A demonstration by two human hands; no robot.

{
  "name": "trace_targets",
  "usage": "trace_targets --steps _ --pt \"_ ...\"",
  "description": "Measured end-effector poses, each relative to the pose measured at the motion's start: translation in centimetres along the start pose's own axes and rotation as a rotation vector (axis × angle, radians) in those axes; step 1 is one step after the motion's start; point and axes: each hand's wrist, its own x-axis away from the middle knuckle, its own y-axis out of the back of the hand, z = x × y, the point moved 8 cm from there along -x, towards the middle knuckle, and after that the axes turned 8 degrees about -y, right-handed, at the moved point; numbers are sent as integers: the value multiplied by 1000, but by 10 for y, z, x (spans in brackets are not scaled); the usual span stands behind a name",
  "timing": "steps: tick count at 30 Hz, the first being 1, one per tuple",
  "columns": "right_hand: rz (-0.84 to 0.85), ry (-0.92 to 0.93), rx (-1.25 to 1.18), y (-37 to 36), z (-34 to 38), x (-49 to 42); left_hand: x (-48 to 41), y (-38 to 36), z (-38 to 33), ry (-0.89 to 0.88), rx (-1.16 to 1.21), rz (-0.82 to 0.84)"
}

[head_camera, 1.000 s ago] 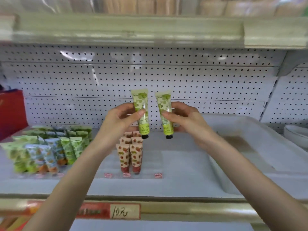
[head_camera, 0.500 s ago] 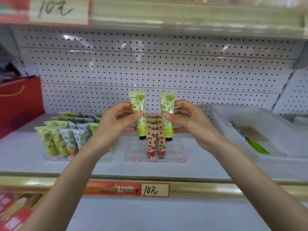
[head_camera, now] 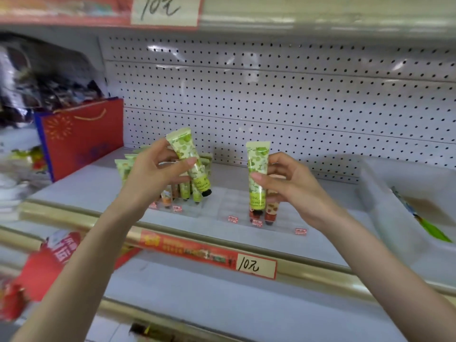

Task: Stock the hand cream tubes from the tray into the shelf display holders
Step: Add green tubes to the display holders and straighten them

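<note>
Green tubes, two: one per pinching hand, left hand (head_camera: 158, 174), right hand (head_camera: 288, 183); perhaps two red-patterned tubes (head_camera: 270, 213) beneath.

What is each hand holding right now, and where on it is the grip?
Each holds a green hand cream tube around its middle, cap down: the left hand a tilted tube, the right hand an upright tube.

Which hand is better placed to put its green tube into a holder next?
Probably the left hand: its tube is tilted, cap down, just above the left holder of green tubes. The right hand holds its tube upright before the red tubes.
</note>
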Motion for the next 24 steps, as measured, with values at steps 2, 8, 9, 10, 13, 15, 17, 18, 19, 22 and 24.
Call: trace_targets --steps 2,8,9,10,13,15,17,18,19,22,24 --pt "9 8 -6 -13 4 -5 -4 14 1 -16 -35 2" --pt "-31 55 -15 -55 20 -31 -31 52 11 -31 -197 125" --pt "-51 53 -17 -62 20 -37 -37 55 12 -36 -216 166" --pt "-71 54 -19 -69 21 -42 -42 58 14 -43 -227 208" --pt "-131 59 -37 -88 18 -56 -53 60 21 -65 -216 331" --pt "-180 57 -58 -96 13 -61 -61 60 29 -92 -254 396" --pt "-226 36 -80 -101 4 -64 -66 57 36 -124 -330 464" --pt "-248 23 -71 -102 -2 -66 -68 54 40 -142 -357 503" --pt "-269 6 -50 -103 -7 -67 -70 50 43 -159 -374 539" --pt "-300 -34 -8 -107 -24 -69 -75 42 54 -222 -464 592" --pt "-322 -39 -30 -109 -34 -71 -77 38 62 -259 -515 613"
